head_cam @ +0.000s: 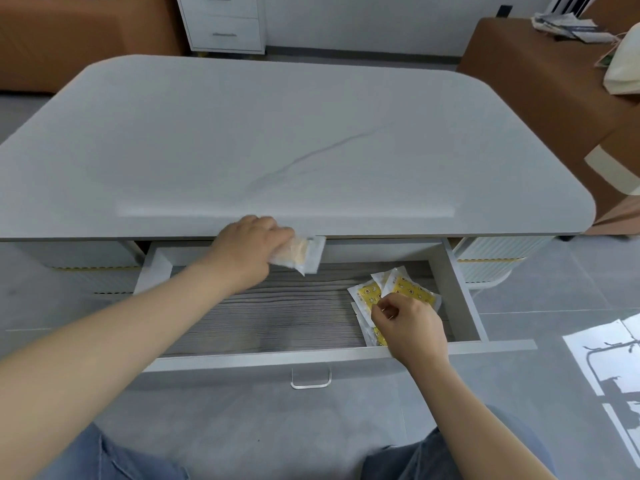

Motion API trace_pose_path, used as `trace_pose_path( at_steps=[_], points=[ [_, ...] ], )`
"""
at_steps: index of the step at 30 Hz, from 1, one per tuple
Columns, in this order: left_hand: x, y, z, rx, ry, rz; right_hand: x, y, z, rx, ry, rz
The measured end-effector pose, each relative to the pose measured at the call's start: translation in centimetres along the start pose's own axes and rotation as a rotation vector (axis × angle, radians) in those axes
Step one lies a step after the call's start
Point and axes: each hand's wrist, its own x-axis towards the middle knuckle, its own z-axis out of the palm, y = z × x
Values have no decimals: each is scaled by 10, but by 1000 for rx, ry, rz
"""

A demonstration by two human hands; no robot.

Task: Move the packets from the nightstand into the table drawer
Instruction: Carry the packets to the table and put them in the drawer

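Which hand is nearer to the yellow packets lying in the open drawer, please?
Right. The right hand pinches at the yellow packets in the drawer's right end; the left hand holds a pale packet apart from them, at the drawer's back edge.

- A single head-worn view looks forward and steeply down from above the person's lap, with the denim-clad knees (104, 455) at the near edge
- It faces the long side of the grey surface (294, 150), and the open drawer (263, 317) lies close below, within arm's reach
- The wide angle bows the surface's edges and takes in a white cabinet (225, 26) at the far side and brown furniture (519, 81) at far right
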Motion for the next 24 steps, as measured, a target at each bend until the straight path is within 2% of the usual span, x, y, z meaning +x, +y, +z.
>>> trace_pose_path(
  at_steps=[3, 5, 7, 10, 18, 24],
  points=[
    [-25, 22, 22, -154, 83, 93, 0, -2, 1, 10, 4, -1],
    [-29, 28, 43, -260, 58, 49, 0, -2, 1, 10, 4, 6],
    [-27, 32, 66, -327, -34, -59, -1, -2, 1, 10, 1, 8],
    [-17, 44, 94, -337, -149, -156, -2, -1, 0, 10, -2, 9],
    [17, 66, 127, -190, -187, -254, -2, -1, 2, 20, 18, -6],
    [20, 65, 133, -322, -224, -301, -1, 1, 1, 18, 16, -5]
  ],
)
